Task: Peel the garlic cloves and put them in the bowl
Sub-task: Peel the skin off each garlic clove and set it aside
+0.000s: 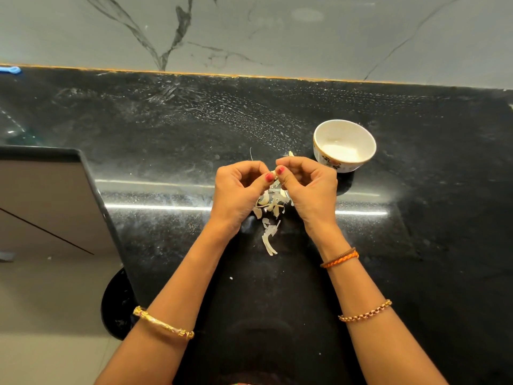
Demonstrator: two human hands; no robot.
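A small garlic clove (273, 173) shows between the thumbs of both hands, held above the black counter. My left hand (238, 190) pinches it from the left and my right hand (308, 187) pinches it from the right, fingers curled. Most of the clove is hidden by the fingers. Under the hands lie more garlic cloves (263, 200) and a scatter of pale peel (270, 234). The white bowl (319, 137) with a dark floral pattern stands upright to the right, just beyond my right hand; its inside looks white.
The black counter (166, 129) runs back to a grey marbled wall (249, 31). Its left edge drops off at a grey panel and floor (41, 207). A blue object (11, 70) lies at the far left against the wall.
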